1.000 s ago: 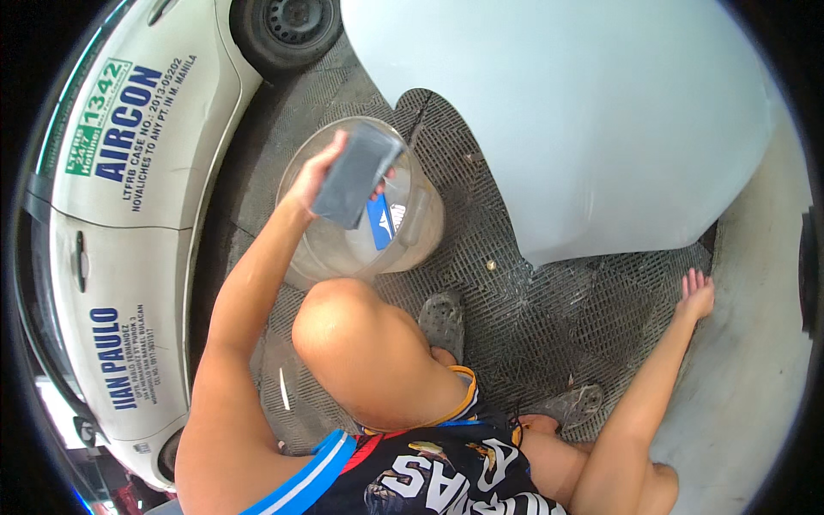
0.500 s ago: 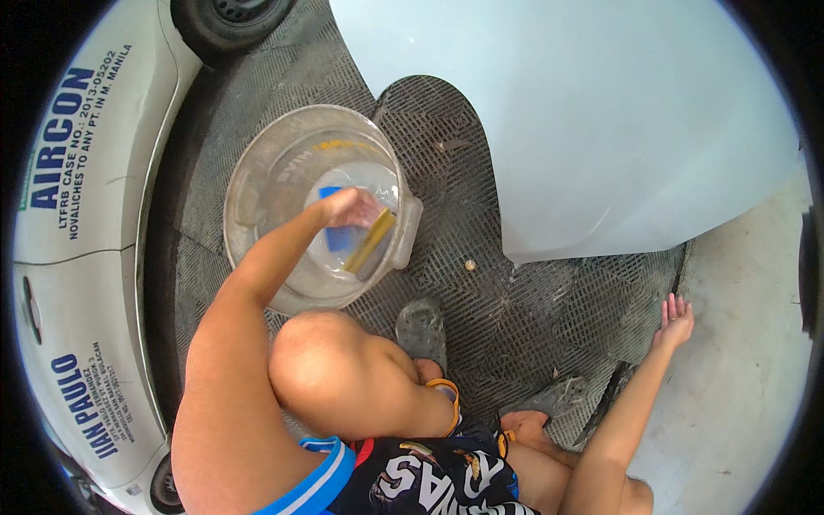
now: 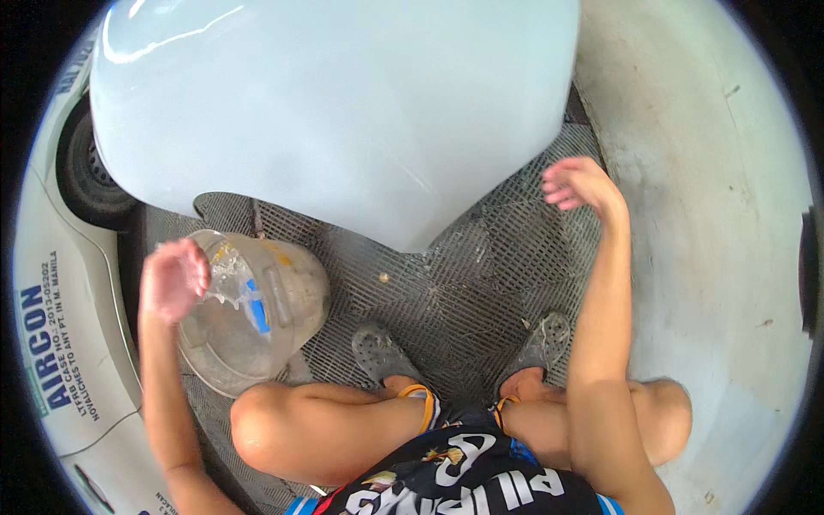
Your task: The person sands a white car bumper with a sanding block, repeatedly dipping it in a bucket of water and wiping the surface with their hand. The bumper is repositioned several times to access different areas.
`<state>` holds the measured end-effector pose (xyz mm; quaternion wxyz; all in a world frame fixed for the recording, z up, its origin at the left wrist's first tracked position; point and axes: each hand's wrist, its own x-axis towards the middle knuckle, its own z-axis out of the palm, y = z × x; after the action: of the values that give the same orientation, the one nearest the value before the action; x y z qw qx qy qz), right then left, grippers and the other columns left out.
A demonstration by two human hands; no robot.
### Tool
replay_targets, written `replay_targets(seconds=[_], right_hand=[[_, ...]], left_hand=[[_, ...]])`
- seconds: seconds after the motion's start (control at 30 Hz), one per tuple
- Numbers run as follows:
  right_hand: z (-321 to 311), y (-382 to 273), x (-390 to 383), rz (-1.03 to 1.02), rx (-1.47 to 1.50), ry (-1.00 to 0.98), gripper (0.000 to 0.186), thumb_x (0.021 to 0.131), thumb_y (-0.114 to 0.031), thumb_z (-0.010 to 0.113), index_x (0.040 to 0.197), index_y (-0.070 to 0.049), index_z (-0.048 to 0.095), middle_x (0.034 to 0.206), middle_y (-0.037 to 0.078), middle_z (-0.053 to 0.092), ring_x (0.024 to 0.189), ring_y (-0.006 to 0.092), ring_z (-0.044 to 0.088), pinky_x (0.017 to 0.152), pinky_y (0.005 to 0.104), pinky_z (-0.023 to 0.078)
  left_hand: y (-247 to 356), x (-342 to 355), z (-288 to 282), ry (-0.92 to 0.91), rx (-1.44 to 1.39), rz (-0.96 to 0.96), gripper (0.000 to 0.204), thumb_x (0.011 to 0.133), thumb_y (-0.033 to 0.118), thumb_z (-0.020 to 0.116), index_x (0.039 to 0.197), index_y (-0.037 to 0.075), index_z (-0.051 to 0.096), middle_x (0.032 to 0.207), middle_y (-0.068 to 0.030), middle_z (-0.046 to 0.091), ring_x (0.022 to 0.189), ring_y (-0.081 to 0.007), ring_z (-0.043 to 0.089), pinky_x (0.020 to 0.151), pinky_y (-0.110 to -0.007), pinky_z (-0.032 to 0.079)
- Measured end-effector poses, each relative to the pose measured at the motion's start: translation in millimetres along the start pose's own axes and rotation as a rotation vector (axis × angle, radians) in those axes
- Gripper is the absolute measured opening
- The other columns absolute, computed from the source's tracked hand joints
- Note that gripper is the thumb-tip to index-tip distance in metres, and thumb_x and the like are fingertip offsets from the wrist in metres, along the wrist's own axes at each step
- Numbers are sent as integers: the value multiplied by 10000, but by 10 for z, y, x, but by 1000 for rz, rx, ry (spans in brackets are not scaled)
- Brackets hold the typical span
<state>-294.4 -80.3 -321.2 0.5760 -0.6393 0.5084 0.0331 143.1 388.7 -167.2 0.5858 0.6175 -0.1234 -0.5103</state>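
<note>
My left hand is raised over the left side of a translucent plastic bucket. It is blurred by motion, with the palm partly showing and nothing visible in it. Splashing water hangs beside its fingers, above the bucket. A flat blue piece shows at the bucket; the yellow bar-like piece cannot be made out now. On the right, my right hand hovers above the floor's edge, empty, with its fingers loosely bent and apart. A large glossy pale panel lies ahead, touched by neither hand.
Dark ribbed matting covers the floor between my feet. At the left stands a white vehicle with a black wheel. A pale, stained surface runs along the right. A small round object lies on the matting.
My left hand has come up out of the bucket, with water splashing beside it. My right hand has lifted forward. The view has turned, so the bucket and panel appear farther left.
</note>
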Motion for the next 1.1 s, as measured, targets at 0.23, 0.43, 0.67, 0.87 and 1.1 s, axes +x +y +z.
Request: replay_targets(seconds=[0.23, 0.43, 0.67, 0.87, 1.1], right_hand=[[80, -932, -156, -401, -53, -96, 265, 931, -145, 604, 1129, -49, 750, 1058, 100, 772, 905, 197, 742, 795, 383, 595], [-117, -1005, -106, -499, -38, 3, 298, 918, -130, 551, 1119, -55, 757, 1073, 81, 777, 953, 189, 734, 846, 385, 566], [-330, -489, 77, -265, -25, 63, 207, 903, -82, 585, 1028, -104, 749, 1047, 31, 766, 935, 158, 722, 771, 359, 562], [-204, -7, 78, -56, 14, -226, 263, 888, -68, 573, 1104, -64, 723, 1088, 63, 757, 979, 180, 742, 820, 368, 604], [311, 192, -123, 6, 79, -387, 246, 901, -60, 635, 1128, -6, 714, 1093, 127, 761, 985, 218, 751, 848, 392, 621]], left_hand=[[1184, 769, 2489, -542, 500, 461, 470, 1112, 261, 448, 1347, -119, 598, 1382, -299, 625, 1307, -356, 622, 1190, -435, 452], [1307, 1196, 3467, -806, 441, 513, 392, 995, 144, 553, 1328, -49, 626, 1263, -270, 662, 1133, -398, 667, 1049, -468, 522], [790, -105, 1656, -93, 695, 509, 314, 1051, 360, 614, 936, 70, 639, 923, -112, 699, 827, -222, 697, 796, -372, 580], [-960, -34, -651, -5, 694, -444, 188, 922, 141, 637, 991, -30, 672, 889, -177, 738, 769, -282, 729, 695, -387, 618], [-2915, 609, -1688, -124, 678, -921, 229, 921, 138, 628, 1005, -66, 689, 862, -226, 741, 734, -339, 744, 647, -454, 629]])
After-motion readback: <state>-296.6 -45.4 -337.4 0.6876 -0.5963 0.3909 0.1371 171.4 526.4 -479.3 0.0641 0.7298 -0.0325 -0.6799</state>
